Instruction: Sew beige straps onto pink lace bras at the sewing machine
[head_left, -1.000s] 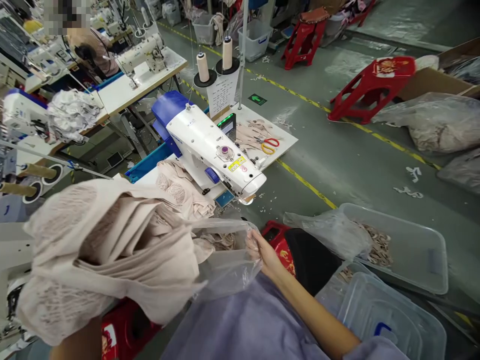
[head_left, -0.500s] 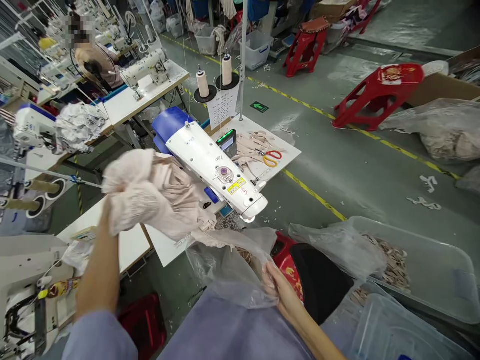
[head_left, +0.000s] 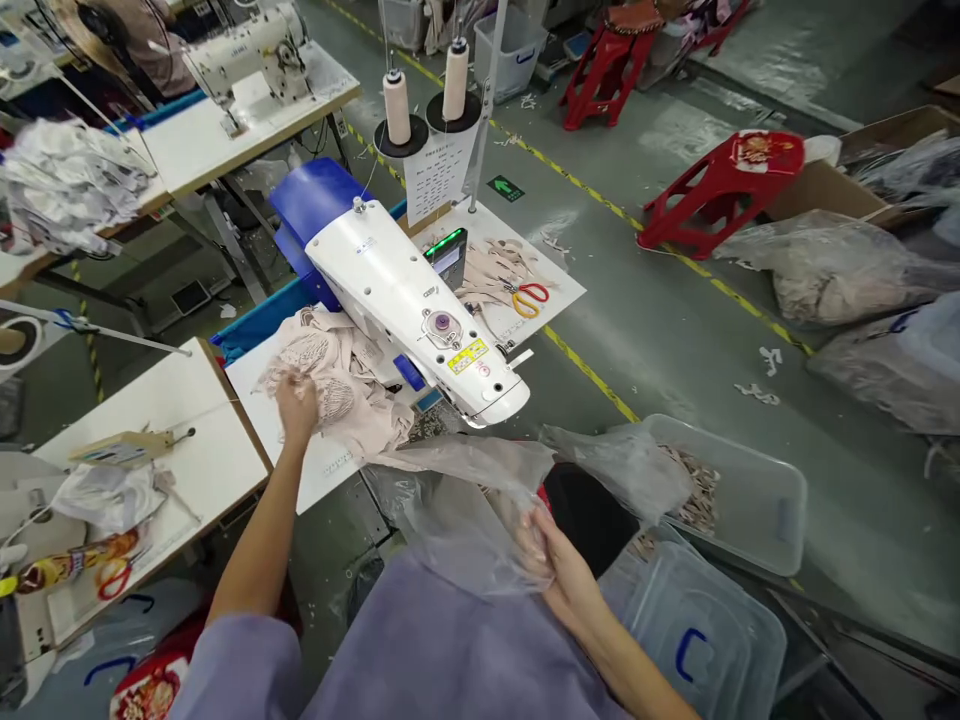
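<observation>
My left hand (head_left: 298,402) is closed, its fingers curled into a crumpled pile of beige gathered fabric (head_left: 352,400). The pile lies on the white sewing table (head_left: 319,485), left of the white and blue sewing machine (head_left: 405,300). In front of my lap, my right hand (head_left: 553,555) grips the edge of a clear plastic bag (head_left: 465,500). The bag spreads from the table's front edge towards the right hand. Part of the fabric's front end meets the bag's far edge.
Scissors with red and yellow handles (head_left: 525,300) lie among beige strips behind the machine. Two thread cones (head_left: 396,105) stand beyond it. At right are a clear bin (head_left: 757,500) holding beige pieces, a lidded box (head_left: 705,620) and a red stool (head_left: 727,190).
My left hand has lowered the raised beige fabric onto the sewing table, moving right and down in view. My right hand still holds the bag. The view has shifted.
</observation>
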